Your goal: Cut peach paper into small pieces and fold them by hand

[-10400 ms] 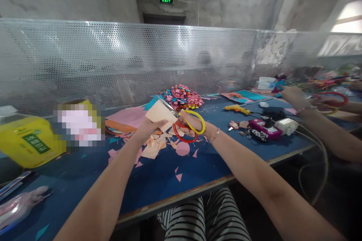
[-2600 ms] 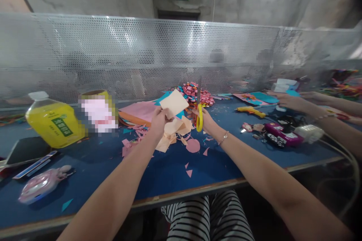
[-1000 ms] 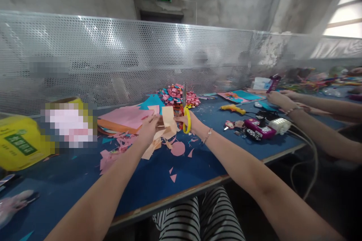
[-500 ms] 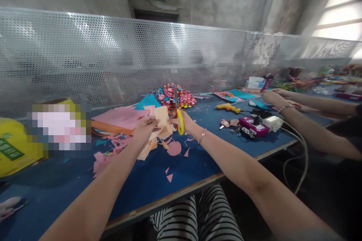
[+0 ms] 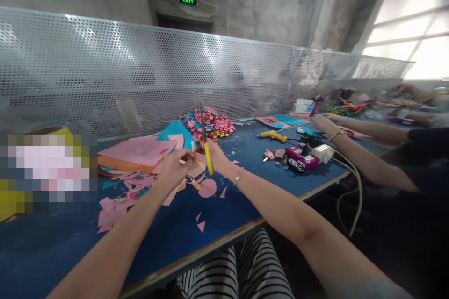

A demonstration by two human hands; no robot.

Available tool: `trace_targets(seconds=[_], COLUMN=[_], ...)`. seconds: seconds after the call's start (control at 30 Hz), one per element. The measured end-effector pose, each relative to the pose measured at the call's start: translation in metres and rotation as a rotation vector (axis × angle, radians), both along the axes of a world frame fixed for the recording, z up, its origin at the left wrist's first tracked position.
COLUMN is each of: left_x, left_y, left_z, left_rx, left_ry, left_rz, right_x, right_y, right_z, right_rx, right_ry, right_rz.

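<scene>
My left hand (image 5: 178,163) is closed, its fingertips pinched on peach paper that they mostly hide. Against those fingertips lies my right hand (image 5: 216,156), which carries a pair of scissors with yellow handles (image 5: 209,161); the blades point up and away. Peach paper pieces (image 5: 197,169) show just below both hands, and I cannot tell where the held paper ends and the loose pieces begin. A pink paper circle (image 5: 207,188) lies on the blue table in front of my right hand.
Stacked pink and orange sheets (image 5: 136,153) and pink scraps (image 5: 117,203) lie left. A heap of small coloured paper pieces (image 5: 213,123) is behind my hands. Right are a yellow glue gun (image 5: 272,136), a purple power strip (image 5: 301,156) with cables, and another person's hands (image 5: 329,124).
The peach sheet that stood up between my hands no longer shows above my fingers. My hands have come together, and the scissors' blades lean further left. The whole view has shifted.
</scene>
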State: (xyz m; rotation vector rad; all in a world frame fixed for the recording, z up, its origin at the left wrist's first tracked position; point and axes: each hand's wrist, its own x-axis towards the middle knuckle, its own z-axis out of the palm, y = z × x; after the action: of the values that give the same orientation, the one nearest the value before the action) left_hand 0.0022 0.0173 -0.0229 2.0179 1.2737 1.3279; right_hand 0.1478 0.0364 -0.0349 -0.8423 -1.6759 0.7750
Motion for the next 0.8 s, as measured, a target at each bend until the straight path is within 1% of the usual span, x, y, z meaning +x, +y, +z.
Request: trace_targets(seconds=[0.03, 0.07, 0.13, 0.2, 0.3, 0.37, 0.4, 0.47, 0.53, 0.7, 0.8], left_x=[0.002, 0.003, 0.006, 0.006, 0.005, 0.006, 0.006, 0.009, 0.012, 0.017, 0.016], left_y=[-0.002, -0.004, -0.007, -0.007, -0.006, -0.006, -0.006, -0.008, -0.011, -0.014, -0.011], left_z=[0.002, 0.003, 0.004, 0.004, 0.002, 0.002, 0.003, 0.004, 0.004, -0.001, -0.004], left_rx=[0.039, 0.062, 0.076, 0.078, 0.092, 0.097, 0.087, 0.025, -0.003, -0.063, -0.049], left_ry=[0.035, 0.030, -0.006, -0.029, -0.043, -0.044, -0.043, -0.044, -0.057, -0.054, -0.061], left_rz=[-0.022, -0.036, -0.060, -0.060, 0.010, 0.047, 0.061, 0.036, -0.001, 0.001, -0.024], right_x=[-0.001, -0.001, 0.000, 0.000, -0.001, -0.001, -0.001, 0.000, 0.001, 0.002, 0.000], right_y=[-0.002, -0.004, -0.004, -0.002, 0.000, 0.000, 0.000, -0.001, -0.001, -0.005, -0.006], right_z=[0.000, 0.000, -0.001, -0.002, -0.001, 0.000, 0.001, 0.002, 0.003, 0.007, 0.010], right_rx=[0.023, 0.042, 0.030, -0.016, -0.116, -0.184, -0.212, -0.250, -0.241, -0.245, -0.224], right_ry=[-0.029, -0.044, -0.022, 0.041, 0.171, 0.239, 0.260, 0.268, 0.282, 0.326, 0.313], right_rz=[-0.013, -0.030, -0.039, -0.013, 0.064, 0.082, 0.080, 0.080, 0.062, 0.047, 0.056])
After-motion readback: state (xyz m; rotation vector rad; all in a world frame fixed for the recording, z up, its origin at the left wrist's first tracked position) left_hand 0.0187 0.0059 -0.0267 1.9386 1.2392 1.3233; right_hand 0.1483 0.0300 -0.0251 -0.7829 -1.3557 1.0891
